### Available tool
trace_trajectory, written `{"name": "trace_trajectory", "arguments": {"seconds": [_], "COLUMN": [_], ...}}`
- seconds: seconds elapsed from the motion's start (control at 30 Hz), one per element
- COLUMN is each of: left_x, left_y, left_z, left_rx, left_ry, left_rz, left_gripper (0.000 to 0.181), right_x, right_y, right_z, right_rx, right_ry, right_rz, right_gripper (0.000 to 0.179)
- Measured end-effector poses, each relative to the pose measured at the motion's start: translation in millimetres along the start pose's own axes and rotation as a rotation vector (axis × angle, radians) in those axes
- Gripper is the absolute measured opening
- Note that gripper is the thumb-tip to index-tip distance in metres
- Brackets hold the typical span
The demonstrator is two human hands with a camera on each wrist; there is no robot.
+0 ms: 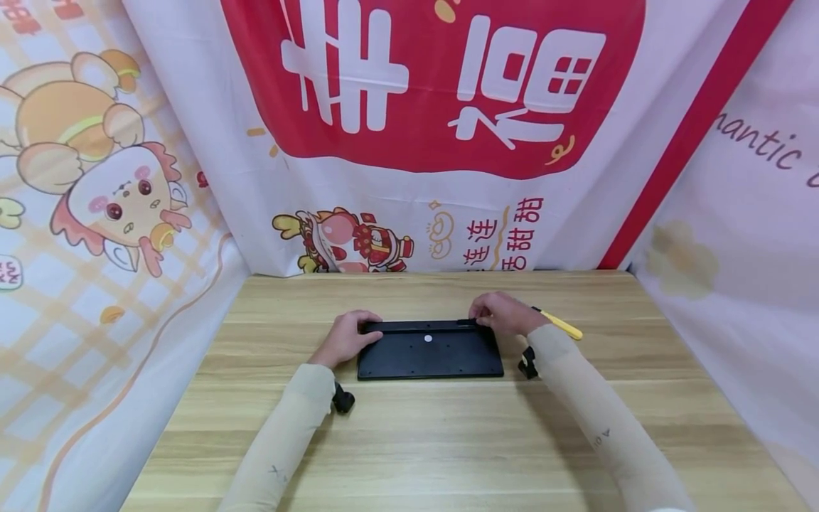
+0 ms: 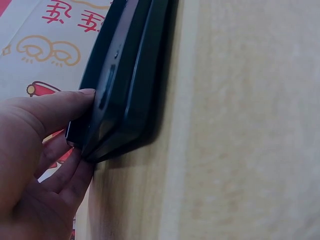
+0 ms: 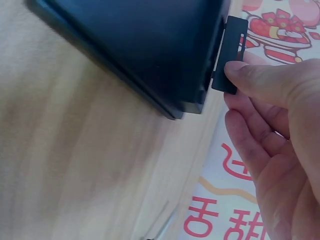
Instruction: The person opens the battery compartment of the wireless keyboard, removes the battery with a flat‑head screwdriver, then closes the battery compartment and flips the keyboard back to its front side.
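Fingers (image 3: 245,131) are curled over a wooden table (image 1: 416,441), at an overturned black keyboard's (image 1: 429,359) far corners.
Probably light, stiff and slick, it is gripped at the left by the part-open left hand (image 1: 345,336); at the right, a thin flap (image 3: 230,55), likely brittle and best taken near its base, is pinched in the nearly closed right hand (image 1: 502,313).

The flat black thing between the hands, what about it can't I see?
Downward face of the black panel: head view, turned toward the table.
The panel's far end: left wrist view, cut off by the top edge.
Any print on the white dot: head view, too small.
Part of the small flap: right wrist view, covered by the thumb of the right hand.
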State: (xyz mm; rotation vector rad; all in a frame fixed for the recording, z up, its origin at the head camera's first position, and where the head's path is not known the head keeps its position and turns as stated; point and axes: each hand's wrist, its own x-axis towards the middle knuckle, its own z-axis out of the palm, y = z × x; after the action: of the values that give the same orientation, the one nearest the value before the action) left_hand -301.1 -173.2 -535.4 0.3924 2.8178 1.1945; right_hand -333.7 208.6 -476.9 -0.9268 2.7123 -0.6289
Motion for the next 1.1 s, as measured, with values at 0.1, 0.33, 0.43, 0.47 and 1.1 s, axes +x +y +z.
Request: {"name": "trace_trajectory", "arguments": {"seconds": [0.1, 0.33, 0.43, 0.47, 1.1], "left_x": [-0.2, -1.6, -1.0, -0.9, 1.4], "left_y": [1.0, 3.6, 2.4, 1.8, -5.6], "left_z": [-0.3, -1.3, -0.7, -0.6, 1.0], "left_rx": [0.001, 0.001, 0.008, 0.008, 0.002], "left_ry": [-0.003, -0.007, -0.004, -0.003, 0.014], "left_rz": [-0.003, -0.009, -0.008, -0.007, 0.000], "left_gripper": [0.028, 0.028, 0.028, 0.028, 0.028], "right_x": [2.1, 7.2, 9.9, 10.6, 25.7], "right_y": [1.1, 3.8, 5.8, 6.2, 42.0], "right_z": [-5.4, -15.0, -16.2, -15.9, 13.6], "right_rx": [0.015, 0.025, 0.012, 0.009, -0.021], "right_ry": [-0.007, -0.001, 0.011, 0.016, 0.065], "right_rz": [0.015, 0.055, 0.055, 0.063, 0.085], "right_gripper": [0.016, 0.024, 0.025, 0.025, 0.022]}}
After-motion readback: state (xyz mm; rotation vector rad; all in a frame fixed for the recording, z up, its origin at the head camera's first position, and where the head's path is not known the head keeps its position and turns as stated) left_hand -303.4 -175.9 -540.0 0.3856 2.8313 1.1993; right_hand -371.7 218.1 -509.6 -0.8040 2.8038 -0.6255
